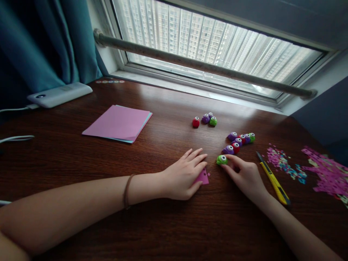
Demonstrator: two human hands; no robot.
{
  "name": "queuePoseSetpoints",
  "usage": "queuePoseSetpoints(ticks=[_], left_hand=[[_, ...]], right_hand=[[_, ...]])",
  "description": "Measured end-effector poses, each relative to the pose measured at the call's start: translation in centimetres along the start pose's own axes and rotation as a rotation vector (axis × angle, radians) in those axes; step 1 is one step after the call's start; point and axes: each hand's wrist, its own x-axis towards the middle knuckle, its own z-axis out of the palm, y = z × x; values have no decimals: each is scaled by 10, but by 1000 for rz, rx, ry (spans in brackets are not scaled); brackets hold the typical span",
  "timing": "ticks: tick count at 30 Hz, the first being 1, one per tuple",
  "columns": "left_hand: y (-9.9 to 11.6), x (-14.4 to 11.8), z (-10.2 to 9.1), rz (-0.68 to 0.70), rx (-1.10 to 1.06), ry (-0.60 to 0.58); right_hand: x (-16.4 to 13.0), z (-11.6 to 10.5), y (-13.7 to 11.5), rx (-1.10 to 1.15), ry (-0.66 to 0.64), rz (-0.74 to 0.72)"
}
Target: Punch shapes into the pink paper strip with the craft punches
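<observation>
Pressing Flat on One Side, Pinching on the Other

The left hand [185, 181] lies spread out, palm down, on a small piece of pink paper [202, 178]. Most of the paper is hidden; one end peeps out past the thumb, with little dark shapes in it that look like holes. The hand seems to lie there so the paper won't slide. A tiny pink bit [208, 174] sits by its edge.

The right hand [239, 168] pinches a small green punch [221, 160] between thumb and finger. A dark star on its white top shows, maybe to tell which shape it cuts.

Just behind the green punch, a bunch of other punches [236, 147], purple, red and green, sits near the right hand, which makes them easy to reach. Farther back is a little group of four punches [206, 120], perhaps put out of the way.

On the right lies a yellow cutter [274, 182]. Its thin end points toward the window [206, 36], away from the person, which looks safer. Past it are a scatter of colored bits [285, 163] and a heap of pink strips [331, 174], in two piles, likely so they don't mix.

Far to the left on the desk [81, 159], square sheets [118, 121] lie stacked, pink on top, maybe to stay neat.
</observation>
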Motion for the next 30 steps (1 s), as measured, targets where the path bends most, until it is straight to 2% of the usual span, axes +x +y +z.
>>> queuePoseSetpoints(ticks=[5, 9, 11, 13, 14, 16, 20, 24, 27, 30], left_hand=[[0, 0, -1, -1, -30, 27], [0, 0, -1, -1, -47, 46], [0, 0, -1, -6, -51, 48], [1, -1, -1, -14, -52, 48], [1, -1, -1, -17, -52, 46], [1, -1, -1, -23, -54, 43], [1, 0, 0, -22, -58, 44], [1, 0, 0, -19, -61, 53], [1, 0, 0, -14, -56, 59], [0, 0, 0, -12, -44, 49]], right_hand=[[3, 3, 5, -122, 72, 32], [-3, 3, -4, -212, 222, -23], [-7, 4, -12, -100, 152, -133], [-10, 6, -21, 72, -25, -241], [-11, 7, -24, 138, -103, -265], [-11, 9, -29, 208, -176, -253], [-11, 10, -31, 231, -223, -211], [-11, 9, -30, 197, -245, -229], [-6, 2, -26, 181, -196, -247], [6, -18, -11, 88, -77, -172]])
